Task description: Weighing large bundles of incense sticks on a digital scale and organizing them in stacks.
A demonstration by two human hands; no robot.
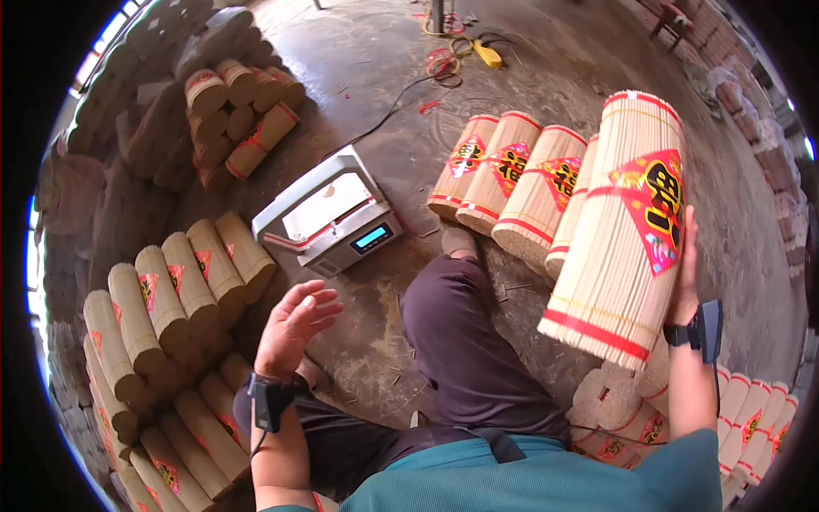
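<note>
One bundle of sticks (618, 226) stood at the right of the frame, long axis near upright, tilted left. The right hand (685, 277) gripped its right side. The left hand (292, 328), lower left, hung open and empty, well apart from it.

Head camera — looking steeply down, close.
</note>
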